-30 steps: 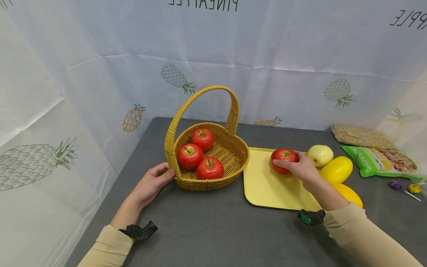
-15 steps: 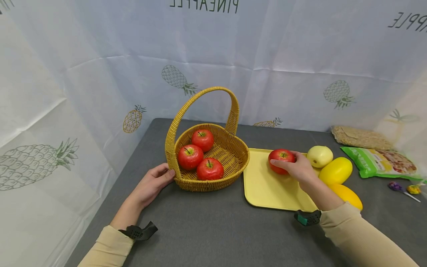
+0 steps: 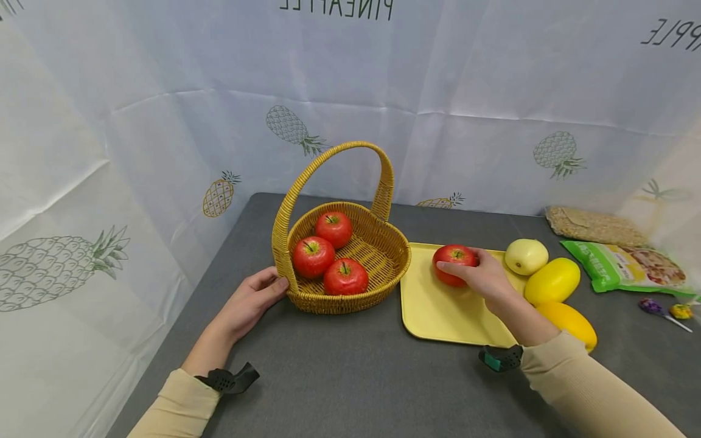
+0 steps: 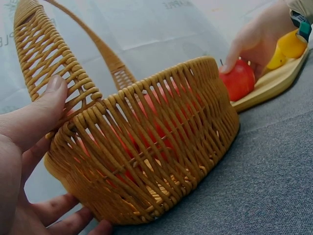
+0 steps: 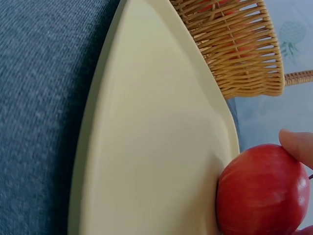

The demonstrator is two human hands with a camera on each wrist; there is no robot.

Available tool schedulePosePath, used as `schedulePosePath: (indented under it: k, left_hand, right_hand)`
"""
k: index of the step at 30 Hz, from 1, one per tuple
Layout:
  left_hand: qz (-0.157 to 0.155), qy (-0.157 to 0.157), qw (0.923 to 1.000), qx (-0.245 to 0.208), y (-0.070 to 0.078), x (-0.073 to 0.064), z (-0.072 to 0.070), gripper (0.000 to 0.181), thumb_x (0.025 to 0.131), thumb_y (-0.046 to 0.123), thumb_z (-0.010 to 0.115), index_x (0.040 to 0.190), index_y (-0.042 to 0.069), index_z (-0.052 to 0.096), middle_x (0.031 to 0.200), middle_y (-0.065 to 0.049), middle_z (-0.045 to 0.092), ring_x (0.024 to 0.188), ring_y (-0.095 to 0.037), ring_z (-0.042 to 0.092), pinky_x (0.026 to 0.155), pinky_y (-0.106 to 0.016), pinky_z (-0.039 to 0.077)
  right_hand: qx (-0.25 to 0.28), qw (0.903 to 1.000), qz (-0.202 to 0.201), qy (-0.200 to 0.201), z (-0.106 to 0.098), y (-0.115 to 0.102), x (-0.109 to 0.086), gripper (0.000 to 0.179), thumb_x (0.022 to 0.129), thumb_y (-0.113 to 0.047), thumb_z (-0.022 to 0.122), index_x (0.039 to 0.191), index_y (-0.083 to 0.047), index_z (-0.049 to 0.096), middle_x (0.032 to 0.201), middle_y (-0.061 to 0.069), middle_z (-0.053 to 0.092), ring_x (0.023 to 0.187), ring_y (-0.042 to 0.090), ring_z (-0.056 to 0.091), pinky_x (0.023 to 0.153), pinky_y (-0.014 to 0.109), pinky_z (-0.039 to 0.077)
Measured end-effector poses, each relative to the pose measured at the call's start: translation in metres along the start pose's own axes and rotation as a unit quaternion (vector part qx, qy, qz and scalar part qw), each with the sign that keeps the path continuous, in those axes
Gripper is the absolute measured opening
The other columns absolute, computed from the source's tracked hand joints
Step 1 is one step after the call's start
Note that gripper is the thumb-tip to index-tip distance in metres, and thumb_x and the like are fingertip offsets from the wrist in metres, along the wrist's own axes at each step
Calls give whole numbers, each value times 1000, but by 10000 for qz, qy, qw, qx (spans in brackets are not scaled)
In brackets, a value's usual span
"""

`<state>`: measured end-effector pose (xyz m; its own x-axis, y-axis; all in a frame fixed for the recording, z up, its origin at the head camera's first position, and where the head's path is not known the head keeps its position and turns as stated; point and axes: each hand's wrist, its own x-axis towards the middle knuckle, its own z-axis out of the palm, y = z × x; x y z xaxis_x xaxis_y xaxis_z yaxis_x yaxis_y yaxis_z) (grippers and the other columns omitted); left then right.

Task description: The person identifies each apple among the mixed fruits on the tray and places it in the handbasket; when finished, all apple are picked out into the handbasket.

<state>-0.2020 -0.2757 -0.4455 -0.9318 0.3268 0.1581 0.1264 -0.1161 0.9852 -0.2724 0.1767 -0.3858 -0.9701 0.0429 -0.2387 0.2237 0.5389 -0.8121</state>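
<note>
My left hand (image 3: pixel 249 304) grips the left end of a heart-shaped wicker basket (image 3: pixel 378 246), thumb (image 4: pixel 54 93) against the foot of its tall handle and fingers around the side. Inside the basket sit three red apples (image 3: pixel 313 257). A further red apple (image 3: pixel 450 261) is in my right hand (image 3: pixel 487 277), held between thumb and fingers over the yellow tray (image 3: pixel 432 313). In the right wrist view this apple (image 5: pixel 261 191) casts a shadow on the tray, and only a thumb tip and part of a finger show.
At the tray's right side are a pale round fruit (image 3: pixel 526 256) and two yellow fruits (image 3: pixel 553 280). Farther right lie a bag of grains (image 3: pixel 594 225), a green food packet (image 3: pixel 630 266) and lollipops (image 3: pixel 654 307). A pineapple-print curtain (image 3: pixel 465 73) closes off the back and left.
My right hand has moved the held apple a little leftward over the tray, toward the basket. My left hand and the basket stay in place.
</note>
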Motion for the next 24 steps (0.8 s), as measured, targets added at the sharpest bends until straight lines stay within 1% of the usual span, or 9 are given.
schedulePosePath:
  k: [6, 9, 13, 17, 24]
  left_hand:
    - [-13, 22, 10000, 26, 0, 0, 0, 19, 108, 11, 55, 123, 4, 63, 124, -14, 59, 117, -14, 59, 101, -27, 48]
    - [-4, 21, 10000, 19, 0, 0, 0, 19, 108, 11, 54, 123, 4, 63, 125, -15, 59, 117, -14, 59, 101, -27, 48]
    - [6, 10, 10000, 8, 0, 0, 0, 21, 108, 11, 54, 124, 0, 62, 124, -14, 60, 117, -14, 59, 101, -27, 48]
    - [-5, 7, 10000, 11, 1, 0, 0, 22, 108, 12, 55, 124, -1, 62, 125, -15, 59, 117, -14, 59, 101, -28, 48]
    - [-25, 21, 10000, 19, 1, 0, 0, 26, 108, 12, 55, 126, -6, 59, 128, -18, 58, 119, -15, 58, 101, -28, 48]
  right_hand:
    - [81, 9999, -66, -76, 5, -4, -1, 108, 85, -53, 81, 158, 3, 25, 149, 25, 40, 129, 39, 43, 106, 47, 41]
    - [120, 9998, -147, -109, 8, -6, -2, 106, 86, -52, 81, 157, 3, 25, 149, 25, 41, 130, 38, 43, 106, 47, 40]
    - [105, 9996, -223, -139, 10, -11, -4, 105, 86, -52, 81, 158, 2, 26, 148, 24, 43, 129, 38, 44, 105, 47, 41]
    - [72, 9993, -294, -211, 11, -16, -5, 105, 85, -54, 80, 158, 0, 28, 147, 23, 44, 128, 37, 44, 104, 47, 42]
    - [74, 9986, -411, -316, 14, -26, -8, 105, 85, -55, 81, 158, -2, 27, 147, 22, 44, 128, 37, 45, 102, 48, 43]
